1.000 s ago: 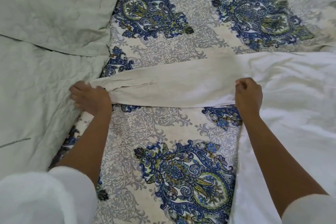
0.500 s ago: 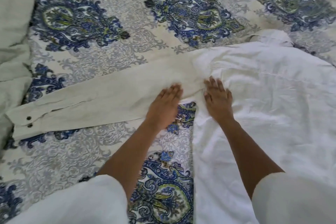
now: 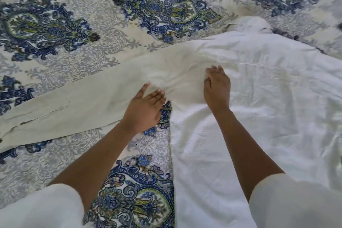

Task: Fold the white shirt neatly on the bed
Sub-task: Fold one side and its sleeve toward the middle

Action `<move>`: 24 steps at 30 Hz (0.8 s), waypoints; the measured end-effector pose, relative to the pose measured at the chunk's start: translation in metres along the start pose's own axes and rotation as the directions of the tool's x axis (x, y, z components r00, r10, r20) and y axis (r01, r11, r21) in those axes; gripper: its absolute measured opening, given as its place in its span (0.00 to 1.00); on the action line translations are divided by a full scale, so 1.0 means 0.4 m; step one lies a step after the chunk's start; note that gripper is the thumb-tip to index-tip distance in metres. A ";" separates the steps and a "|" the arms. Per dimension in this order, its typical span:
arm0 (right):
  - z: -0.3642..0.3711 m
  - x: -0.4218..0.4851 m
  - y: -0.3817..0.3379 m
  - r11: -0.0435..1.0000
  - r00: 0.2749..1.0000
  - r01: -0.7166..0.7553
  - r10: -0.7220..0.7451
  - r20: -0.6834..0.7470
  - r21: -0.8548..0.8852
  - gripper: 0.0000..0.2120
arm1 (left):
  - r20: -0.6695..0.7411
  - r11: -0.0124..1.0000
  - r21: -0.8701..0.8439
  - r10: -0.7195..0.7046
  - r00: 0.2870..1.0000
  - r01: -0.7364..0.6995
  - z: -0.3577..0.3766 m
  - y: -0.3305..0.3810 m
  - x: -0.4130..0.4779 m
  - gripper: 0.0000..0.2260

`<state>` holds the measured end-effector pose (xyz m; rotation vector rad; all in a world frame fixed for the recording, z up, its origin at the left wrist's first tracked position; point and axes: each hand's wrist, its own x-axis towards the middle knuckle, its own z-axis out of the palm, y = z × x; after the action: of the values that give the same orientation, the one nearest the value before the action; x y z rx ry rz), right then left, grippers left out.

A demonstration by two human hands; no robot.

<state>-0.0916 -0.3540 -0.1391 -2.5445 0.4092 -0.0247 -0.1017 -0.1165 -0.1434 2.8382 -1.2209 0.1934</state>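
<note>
My 2 hands press flat, gripping nothing: left hand [image 3: 145, 110] on the sleeve [image 3: 74, 104] stretching left, right hand [image 3: 217, 89] on the white shirt [image 3: 268, 116] spread over the right side of the bed [image 3: 103, 65]. Cloth bunches between them, so pushing inward could crease the fold.

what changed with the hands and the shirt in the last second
The left hand let go of the cuff and moved right along the sleeve to the armpit; the right hand released its grip and rests on the shirt. The sleeve stays stretched out on the bed.
</note>
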 end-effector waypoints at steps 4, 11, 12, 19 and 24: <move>-0.004 0.054 0.043 0.950 0.976 0.134 -0.077 0.203 -0.282 0.22 | -0.104 0.931 -0.204 -0.328 0.939 0.303 -0.041 -0.011 0.140 0.16; 0.028 0.116 0.079 0.913 0.971 0.239 -0.219 0.096 -0.331 0.20 | 0.432 0.575 -0.360 -0.595 0.678 0.735 0.021 -0.124 0.445 0.19; 0.031 0.117 0.082 0.913 0.970 0.244 -0.228 0.086 -0.327 0.19 | 0.488 0.484 -0.486 -0.540 0.686 0.727 0.020 -0.135 0.474 0.15; 0.030 0.130 0.096 0.933 0.969 0.245 -0.235 0.069 -0.265 0.18 | 0.434 0.348 -0.570 -0.642 0.632 0.744 0.052 -0.197 0.517 0.08; 0.022 0.135 0.081 0.973 0.982 0.186 -0.179 0.061 -0.140 0.19 | 0.550 0.142 -0.725 -0.471 0.690 0.674 0.049 -0.161 0.512 0.06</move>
<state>-0.0484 -0.3911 -0.1675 -2.7130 0.1624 -0.0022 0.0867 -0.2214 -0.1350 2.0184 0.0464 -0.6302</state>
